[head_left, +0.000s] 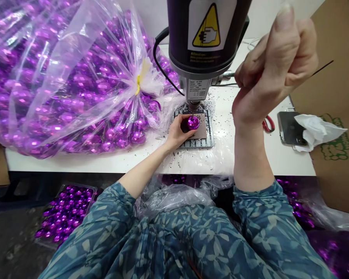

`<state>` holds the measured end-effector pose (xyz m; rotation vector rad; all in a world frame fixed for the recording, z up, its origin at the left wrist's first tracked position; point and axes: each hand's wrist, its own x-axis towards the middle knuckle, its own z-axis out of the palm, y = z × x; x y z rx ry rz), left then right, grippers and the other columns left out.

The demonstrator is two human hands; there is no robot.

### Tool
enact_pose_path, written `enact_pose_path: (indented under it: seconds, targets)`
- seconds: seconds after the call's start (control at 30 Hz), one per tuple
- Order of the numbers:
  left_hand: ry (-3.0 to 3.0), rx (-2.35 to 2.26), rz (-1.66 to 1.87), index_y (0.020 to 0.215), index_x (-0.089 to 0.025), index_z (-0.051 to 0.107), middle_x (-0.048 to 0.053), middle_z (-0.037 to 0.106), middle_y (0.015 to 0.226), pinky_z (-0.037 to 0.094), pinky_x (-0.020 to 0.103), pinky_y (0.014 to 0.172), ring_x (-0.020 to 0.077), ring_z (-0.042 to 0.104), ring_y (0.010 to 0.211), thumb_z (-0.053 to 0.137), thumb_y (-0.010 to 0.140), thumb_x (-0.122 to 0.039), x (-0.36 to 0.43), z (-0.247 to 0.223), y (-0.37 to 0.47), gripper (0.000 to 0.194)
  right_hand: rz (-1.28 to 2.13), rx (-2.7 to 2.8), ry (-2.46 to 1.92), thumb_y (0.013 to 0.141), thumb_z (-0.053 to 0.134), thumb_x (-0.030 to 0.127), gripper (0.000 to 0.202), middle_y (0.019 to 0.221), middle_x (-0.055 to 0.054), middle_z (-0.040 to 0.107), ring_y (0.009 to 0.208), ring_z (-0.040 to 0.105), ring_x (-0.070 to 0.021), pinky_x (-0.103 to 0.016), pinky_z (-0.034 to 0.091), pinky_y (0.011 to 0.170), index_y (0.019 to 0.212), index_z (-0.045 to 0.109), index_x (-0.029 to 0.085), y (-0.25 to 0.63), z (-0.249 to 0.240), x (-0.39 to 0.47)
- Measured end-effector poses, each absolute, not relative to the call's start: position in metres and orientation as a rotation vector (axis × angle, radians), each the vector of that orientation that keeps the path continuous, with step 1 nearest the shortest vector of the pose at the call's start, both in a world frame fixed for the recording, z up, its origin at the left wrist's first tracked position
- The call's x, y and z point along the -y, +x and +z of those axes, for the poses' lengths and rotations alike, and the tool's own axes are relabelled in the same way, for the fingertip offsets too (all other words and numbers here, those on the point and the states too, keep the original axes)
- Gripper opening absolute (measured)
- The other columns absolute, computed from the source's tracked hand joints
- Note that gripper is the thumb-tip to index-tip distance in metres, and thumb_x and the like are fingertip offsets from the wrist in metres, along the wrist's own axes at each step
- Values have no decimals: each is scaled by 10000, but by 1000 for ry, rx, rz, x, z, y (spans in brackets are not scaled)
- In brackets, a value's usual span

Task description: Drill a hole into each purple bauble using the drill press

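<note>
Drilling step seemingly in hand: glossy purple faceted ball (193,123) sits on flat brown board (203,130) under black drill press (203,66). Hands well apart: left hand (176,132) pinches ball, right hand (275,69) wraps round metal lever (227,76). Next move likely calls for steady ball, controlled lever. Ball round, no evident long axis; top faces thin bit (192,114), contact unclear.

Shiny purple ball (193,123), round and faceted, held in the left hand (176,133) over a brown board (203,131) on a grey slotted plate (210,142). Directly above, a black upright drill (178,42) with a yellow warning sign (211,25) and its bit (192,115) at the ball's top, contact too small to judge.
</note>
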<state>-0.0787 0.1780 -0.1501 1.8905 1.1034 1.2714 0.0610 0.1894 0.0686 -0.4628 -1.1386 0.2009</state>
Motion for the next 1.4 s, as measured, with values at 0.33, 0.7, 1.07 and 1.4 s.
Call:
enact_pose_path:
  seconds: [0.33, 0.7, 1.07, 1.4]
  targets:
    - [1833, -1105, 1266, 1315, -241, 610, 94, 770, 1312, 636, 463, 1059, 275, 766, 1211, 957, 843, -298, -177, -150, -79, 590, 37, 1082, -468, 983, 633, 638, 678, 577, 40, 53, 449, 191, -6, -210, 229, 460, 627, 283, 180, 57, 43, -182]
    - [1792, -1131, 1238, 1318, -240, 630, 96, 771, 1292, 629, 475, 1083, 278, 757, 1219, 948, 832, -236, -174, -144, -78, 581, 93, 1137, -433, 970, 684, 532, 612, 521, 37, 121, 461, 117, -75, -345, 236, 490, 606, 298, 227, 69, 19, -173]
    - [1772, -1144, 1242, 1303, -228, 643, 107, 767, 1281, 628, 488, 1061, 284, 749, 1198, 958, 822, -237, -172, -142, -78, 574, -39, 1090, -453, 955, 656, 655, 760, 467, 59, 58, 397, 89, -30, -287, 174, 454, 593, 173, 193, 68, 6, -188]
    - [1897, -1129, 1219, 1195, -226, 678, 97, 781, 1198, 621, 436, 928, 259, 739, 1076, 945, 835, -367, -144, -108, -98, 469, 455, 967, -520, 1048, 405, 57, 469, 414, 108, 190, 325, 217, -27, -252, 79, 370, 630, 328, 254, 56, 105, -212]
